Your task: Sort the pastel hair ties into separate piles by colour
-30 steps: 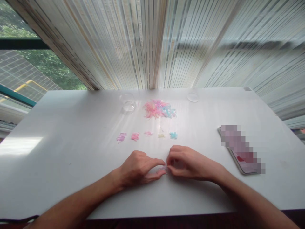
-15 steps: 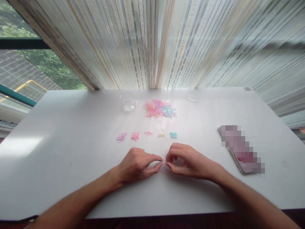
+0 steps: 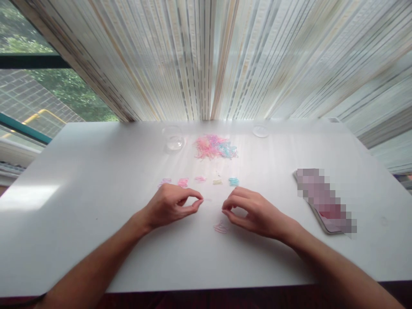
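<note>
Between thumb and forefinger, my left hand (image 3: 175, 204) pinches a thin pale pink elastic band (image 3: 208, 199), whose loop sticks out to the right. My right hand (image 3: 255, 210) is closed in a pinch; anything between its fingertips is too small to make out. Just below those fingertips lie several pale pink elastic bands (image 3: 220, 227) on the white table. Beyond the hands runs a row of small sorted piles: purple bands (image 3: 166, 181) partly hidden by my left hand, bright pink bands (image 3: 183, 182), light pink bands (image 3: 200, 179), yellowish bands (image 3: 218, 182) and blue bands (image 3: 234, 181).
A large mixed heap of coloured bands (image 3: 214, 146) lies farther back on the white table (image 3: 96, 180). Left of it stands a clear container (image 3: 174, 140); a clear round lid (image 3: 260, 131) is at the back right. A phone (image 3: 325, 201), partly blurred out, rests at the right.
My left hand has moved up and left, away from the pale pink bands, and a band now shows at its fingertips. My right hand has shifted slightly up and left.
</note>
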`<state>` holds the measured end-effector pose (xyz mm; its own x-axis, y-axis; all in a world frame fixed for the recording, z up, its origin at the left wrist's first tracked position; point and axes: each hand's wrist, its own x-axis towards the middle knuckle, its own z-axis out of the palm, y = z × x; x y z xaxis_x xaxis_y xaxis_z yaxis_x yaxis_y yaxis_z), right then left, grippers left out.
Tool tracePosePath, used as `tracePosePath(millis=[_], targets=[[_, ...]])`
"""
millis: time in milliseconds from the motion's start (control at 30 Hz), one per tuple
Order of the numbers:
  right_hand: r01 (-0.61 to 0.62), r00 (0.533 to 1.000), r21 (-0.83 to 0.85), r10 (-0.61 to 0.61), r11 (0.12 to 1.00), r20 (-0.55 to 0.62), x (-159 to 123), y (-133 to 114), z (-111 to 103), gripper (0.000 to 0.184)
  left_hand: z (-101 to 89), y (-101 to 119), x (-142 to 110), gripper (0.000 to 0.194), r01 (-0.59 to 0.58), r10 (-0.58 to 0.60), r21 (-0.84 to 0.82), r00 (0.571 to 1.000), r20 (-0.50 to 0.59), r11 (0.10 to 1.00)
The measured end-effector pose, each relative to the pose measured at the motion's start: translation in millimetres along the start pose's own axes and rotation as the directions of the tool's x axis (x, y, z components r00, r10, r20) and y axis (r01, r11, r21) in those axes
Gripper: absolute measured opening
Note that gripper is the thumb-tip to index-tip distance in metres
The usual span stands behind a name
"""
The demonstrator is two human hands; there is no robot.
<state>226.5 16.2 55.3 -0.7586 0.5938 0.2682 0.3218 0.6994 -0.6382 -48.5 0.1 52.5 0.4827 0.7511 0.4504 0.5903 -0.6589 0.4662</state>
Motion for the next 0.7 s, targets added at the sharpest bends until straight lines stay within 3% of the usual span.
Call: tracePosePath(millis=[100, 200, 267, 333, 467, 700], targets=[[0.014, 1.000, -0.056, -0.015, 0.998, -0.012, 0.0, 3.5, 1.1, 0.013, -37.0, -24.4, -2.1, 0.022, 0.266, -0.267, 0.028, 0.963, 0.027, 0.963], [0.022, 1.000, -0.091, -0.022, 0.996, -0.004, -0.4, 5.3, 1.8, 0.014, -71.7, -51.7, -8.4, 0.028, 0.547, -0.550, 0.103, 0.835, 0.001, 0.831], [0.020, 1.000, -0.104, -0.018, 0.994, 0.017, -0.6, 4.8, 1.8, 0.016, -84.6, -65.5, -12.4, 0.030, 0.629, -0.637, 0.131, 0.770, 0.029, 0.766], [0.014, 0.999, -0.111, -0.009, 0.994, 0.043, -0.7, 3.8, 1.5, 0.017, -88.1, -72.8, -14.6, 0.033, 0.660, -0.674, 0.145, 0.734, 0.087, 0.737], [0.002, 0.997, -0.112, 0.007, 0.994, 0.073, -0.9, 3.5, 0.9, 0.018, -80.3, -73.1, -13.9, 0.034, 0.676, -0.690, 0.140, 0.702, 0.174, 0.723], [-0.001, 0.996, -0.123, 0.012, 0.992, 0.089, -0.9, 4.4, 0.4, 0.019, -73.7, -67.8, -11.1, 0.033, 0.638, -0.648, 0.131, 0.721, 0.243, 0.759]])
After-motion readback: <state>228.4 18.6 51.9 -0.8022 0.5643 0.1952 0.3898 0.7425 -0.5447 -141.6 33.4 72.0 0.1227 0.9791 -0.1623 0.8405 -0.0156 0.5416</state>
